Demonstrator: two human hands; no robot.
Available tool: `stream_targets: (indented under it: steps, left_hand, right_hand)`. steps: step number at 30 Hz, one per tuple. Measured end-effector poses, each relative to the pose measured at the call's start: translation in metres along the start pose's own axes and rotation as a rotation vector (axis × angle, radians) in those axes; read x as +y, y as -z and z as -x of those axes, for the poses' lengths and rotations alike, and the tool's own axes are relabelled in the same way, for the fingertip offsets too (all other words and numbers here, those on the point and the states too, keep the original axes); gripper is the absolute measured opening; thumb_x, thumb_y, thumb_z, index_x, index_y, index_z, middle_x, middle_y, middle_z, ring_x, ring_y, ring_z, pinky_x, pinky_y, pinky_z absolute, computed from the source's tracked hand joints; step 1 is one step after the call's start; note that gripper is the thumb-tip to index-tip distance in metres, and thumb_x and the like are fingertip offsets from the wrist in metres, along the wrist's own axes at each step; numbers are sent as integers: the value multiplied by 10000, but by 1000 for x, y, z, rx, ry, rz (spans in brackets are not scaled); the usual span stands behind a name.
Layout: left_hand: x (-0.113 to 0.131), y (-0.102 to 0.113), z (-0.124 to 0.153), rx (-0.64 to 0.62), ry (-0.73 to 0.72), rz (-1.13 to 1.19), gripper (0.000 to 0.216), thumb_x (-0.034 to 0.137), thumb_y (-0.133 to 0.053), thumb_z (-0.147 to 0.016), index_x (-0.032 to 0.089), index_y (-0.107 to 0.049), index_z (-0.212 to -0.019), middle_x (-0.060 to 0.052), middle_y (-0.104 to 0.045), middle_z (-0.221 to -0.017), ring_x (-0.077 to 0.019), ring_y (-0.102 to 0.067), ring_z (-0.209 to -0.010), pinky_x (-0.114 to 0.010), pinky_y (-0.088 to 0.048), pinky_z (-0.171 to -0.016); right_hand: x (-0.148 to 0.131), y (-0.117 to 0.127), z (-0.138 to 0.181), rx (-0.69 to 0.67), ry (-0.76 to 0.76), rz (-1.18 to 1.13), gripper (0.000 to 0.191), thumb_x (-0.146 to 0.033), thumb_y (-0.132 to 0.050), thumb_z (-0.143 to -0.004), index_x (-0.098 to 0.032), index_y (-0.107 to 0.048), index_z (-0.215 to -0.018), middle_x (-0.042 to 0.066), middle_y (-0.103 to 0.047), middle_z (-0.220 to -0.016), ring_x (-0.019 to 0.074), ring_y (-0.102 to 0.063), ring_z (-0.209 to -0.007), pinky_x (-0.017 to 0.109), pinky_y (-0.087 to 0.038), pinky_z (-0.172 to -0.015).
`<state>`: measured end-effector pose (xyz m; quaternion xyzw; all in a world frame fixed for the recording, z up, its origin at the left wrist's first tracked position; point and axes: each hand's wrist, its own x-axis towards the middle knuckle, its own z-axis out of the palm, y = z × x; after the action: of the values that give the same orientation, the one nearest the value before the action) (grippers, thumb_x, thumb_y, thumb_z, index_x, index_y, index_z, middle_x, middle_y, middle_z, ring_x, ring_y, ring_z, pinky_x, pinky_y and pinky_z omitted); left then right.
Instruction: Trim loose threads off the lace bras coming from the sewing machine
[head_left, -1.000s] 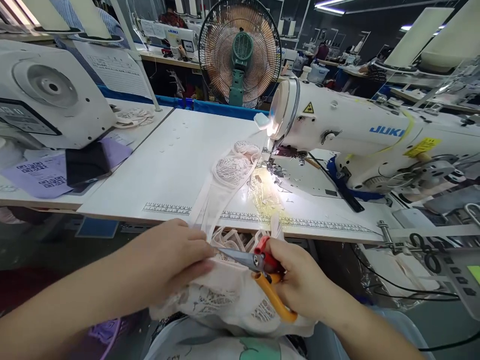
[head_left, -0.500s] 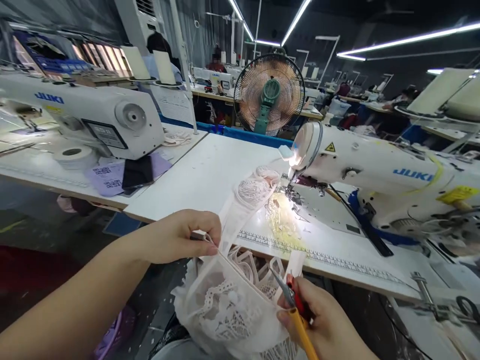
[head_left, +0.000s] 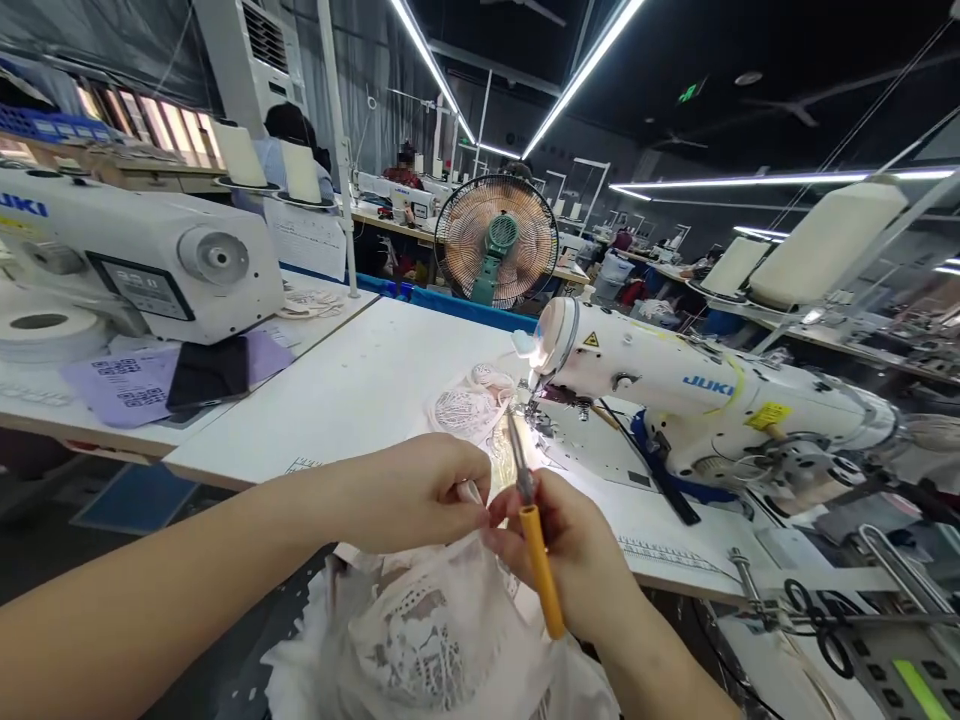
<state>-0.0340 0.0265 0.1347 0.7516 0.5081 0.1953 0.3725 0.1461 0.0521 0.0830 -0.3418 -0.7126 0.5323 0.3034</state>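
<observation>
My left hand (head_left: 409, 493) is closed, pinching the top edge of a white lace garment (head_left: 427, 635) that hangs below both hands. My right hand (head_left: 570, 555) is closed on thread snips (head_left: 534, 530) with an orange handle, blades pointing up, and its fingers also meet the fabric edge beside my left hand. More lace pieces (head_left: 469, 405) lie on the white table (head_left: 360, 390) by the needle of a white JUKI sewing machine (head_left: 675, 385), lit by its lamp.
A second JUKI machine (head_left: 142, 255), a tape roll (head_left: 41, 330), purple papers and a dark phone (head_left: 210, 370) sit on the left table. A standing fan (head_left: 496, 240) is behind. Black scissors (head_left: 821, 620) lie at the right. People work at far stations.
The view tilted up. My hands rose and came together at the garment's top edge. The snips moved from cutting across the fabric to pointing upward.
</observation>
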Motion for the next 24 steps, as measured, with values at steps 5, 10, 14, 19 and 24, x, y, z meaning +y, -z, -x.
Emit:
stream_targets:
  steps: [5, 10, 14, 19, 24]
  left_hand:
    - [-17, -11, 2, -45, -6, 335, 200, 357, -508, -766, 159, -514, -793, 22, -499, -669, -122, -433, -603, -213, -340, -525]
    - [-32, -36, 7, -46, 63, 479, 308, 416, -461, -806, 179, -395, -621, 75, -296, -555, -82, -260, -505, -207, -214, -455]
    - [-30, -54, 6, 163, 102, 519, 338, 411, -444, -790, 194, -338, -553, 80, -239, -508, -80, -206, -474, -227, -169, -436]
    - [-28, -60, 5, 271, 100, 278, 351, 368, -399, -803, 191, -301, -516, 68, -242, -493, -88, -232, -480, -239, -190, -450]
    - [-28, -56, 4, 266, 140, 217, 324, 347, -408, -780, 191, -293, -520, 65, -262, -500, -90, -254, -481, -236, -209, -456]
  right_hand:
    - [7, -6, -9, -43, 23, -214, 253, -256, -677, -658, -202, -435, -703, -32, -469, -678, 87, -362, -540, 220, -318, -473]
    - [19, -5, -9, -53, 85, -379, 266, -129, -689, -652, -207, -437, -684, -37, -517, -714, 72, -383, -525, 208, -314, -458]
    - [24, -5, -11, -28, 155, -373, 234, -149, -657, -693, -214, -432, -698, -30, -537, -732, 73, -397, -508, 213, -324, -442]
    - [22, -7, -14, 21, 98, -349, 278, -157, -686, -638, -206, -416, -682, -25, -535, -731, 69, -391, -512, 209, -333, -447]
    - [18, -7, -18, 58, 65, -347, 251, -174, -662, -623, -205, -415, -657, -23, -547, -704, 65, -395, -468, 213, -327, -420]
